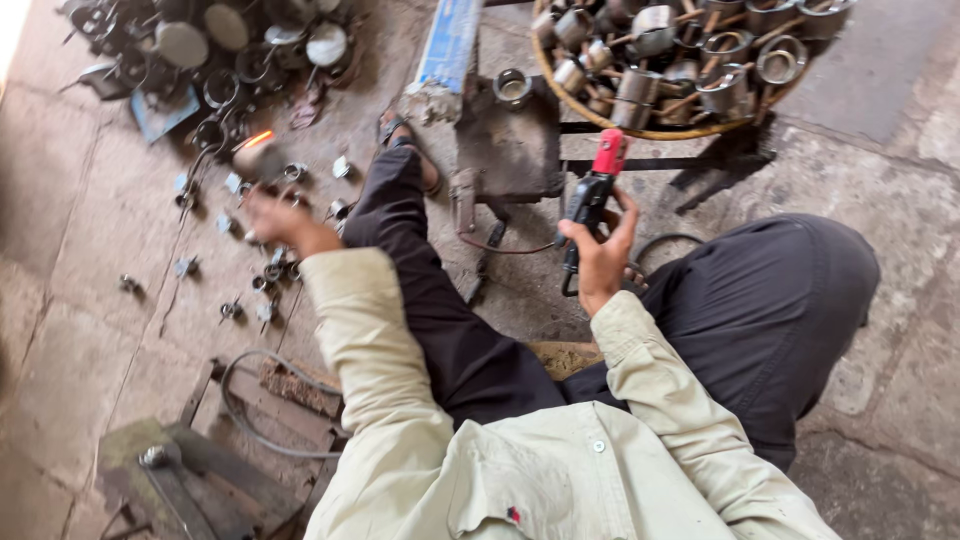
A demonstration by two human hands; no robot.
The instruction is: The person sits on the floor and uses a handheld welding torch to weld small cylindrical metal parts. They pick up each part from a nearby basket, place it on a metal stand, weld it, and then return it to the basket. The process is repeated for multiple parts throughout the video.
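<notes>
My right hand [600, 250] grips a welding electrode holder [592, 195] with a red top and black handle, held upright just in front of a dark metal block [515, 145]. My left hand [280, 222] reaches out to the left over small metal parts [262, 280] scattered on the floor; it looks blurred, and its fingers seem to pinch a small piece that I cannot make out. A metal cup with a glowing orange spot [255, 150] lies just beyond that hand. I sit on the floor in a cream shirt and dark trousers.
A woven basket [600, 115] full of metal cups with wooden handles stands at the top right on a dark frame. More metal rings and lids [230, 45] pile up at the top left. A grey cable [250, 400] loops over a wooden pallet bottom left.
</notes>
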